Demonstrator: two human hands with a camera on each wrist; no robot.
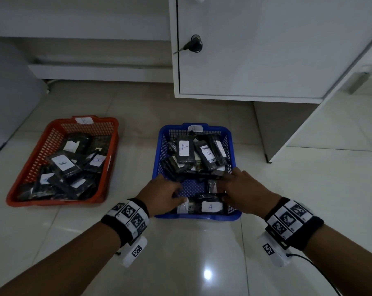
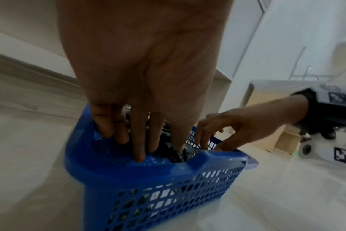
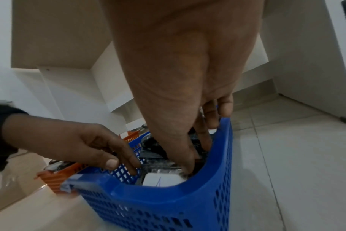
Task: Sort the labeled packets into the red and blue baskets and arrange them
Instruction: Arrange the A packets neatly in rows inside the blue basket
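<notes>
1. Two baskets are seen on the tiled floor: the red basket to the person's left, filled with dark packets, several marked with white labels, and the blue basket straight ahead, holding packets marked "A".

2. Both hands are lowered into the near end of the blue basket. The left hand is held with fingers nearly straight, their tips pressed to the mesh bottom and against a dark packet; nothing is gripped by it.

3. The right hand is dipped among the packets at the near right corner. Its fingers are bent down onto a packet, but whether one is actually pinched cannot be told.

4. The labelled packet nearest the person is laid flat along the near wall, its long axis running left to right, between the two hands and just below the fingertips.

5. The sorting is judged largely done; arranging is in hand. The right hand lies closer to that packet, so the coming shift is best taken from that side.
</notes>
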